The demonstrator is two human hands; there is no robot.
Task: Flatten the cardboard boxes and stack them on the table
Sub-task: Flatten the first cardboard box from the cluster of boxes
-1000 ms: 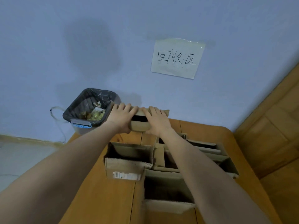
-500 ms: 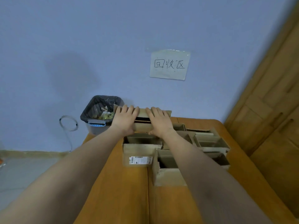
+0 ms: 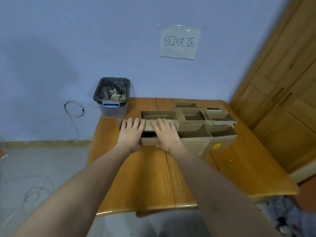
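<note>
I hold a small brown cardboard box (image 3: 148, 141) with both hands, low over the wooden table (image 3: 147, 177), at the near left of the group of boxes. My left hand (image 3: 130, 135) grips its left part and my right hand (image 3: 166, 135) its right part. The fingers lie over the far top edge and the thumbs sit at the near wall. A dark opening shows between the hands. Several other open-topped cardboard boxes (image 3: 193, 115) stand packed together behind it and to its right; one has a yellow sticker (image 3: 217, 145).
A clear bin (image 3: 112, 100) lined with a black bag stands on the floor past the table's far left corner. A paper sign (image 3: 179, 42) hangs on the blue wall. Wooden cabinet doors (image 3: 282, 100) rise on the right. Cables (image 3: 36, 190) lie on the floor at left.
Both hands have drawn the held box from the table's far edge, over the other boxes, toward me to the near left of the group. The view has pulled back.
</note>
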